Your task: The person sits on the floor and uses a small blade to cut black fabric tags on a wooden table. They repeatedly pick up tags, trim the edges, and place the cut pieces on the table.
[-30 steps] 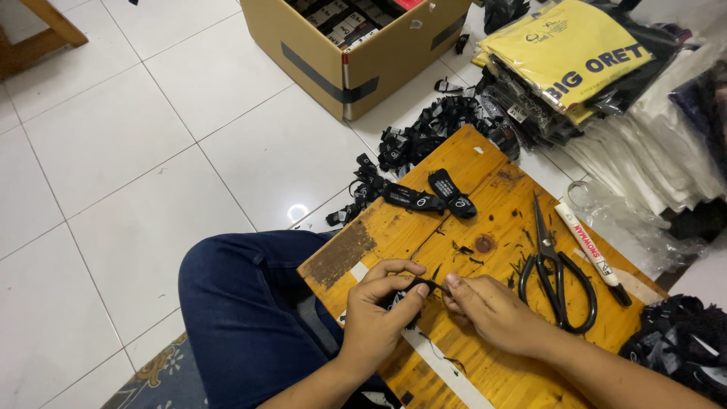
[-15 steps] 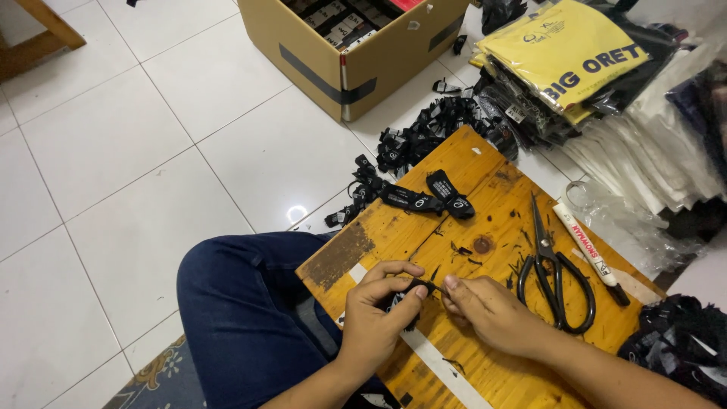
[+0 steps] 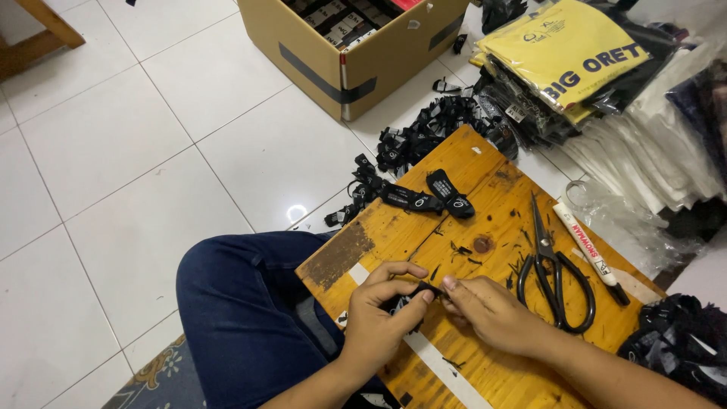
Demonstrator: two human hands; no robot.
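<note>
Head view: hands (image 3: pixel 435 314) pinch black tag (image 3: pixel 415 297).

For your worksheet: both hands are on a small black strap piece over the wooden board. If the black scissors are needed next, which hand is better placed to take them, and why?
Probably the right hand: the scissors lie on the wooden board just beyond it, on its own side. The left hand grips the black strap piece and would have to cross over.

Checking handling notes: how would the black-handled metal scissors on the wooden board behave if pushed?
The black-handled metal scissors look rigid and fairly heavy for their size. Lying flat on the worn wooden board, they would probably slide, not roll. Blades slightly parted, so they might pivot.
</note>
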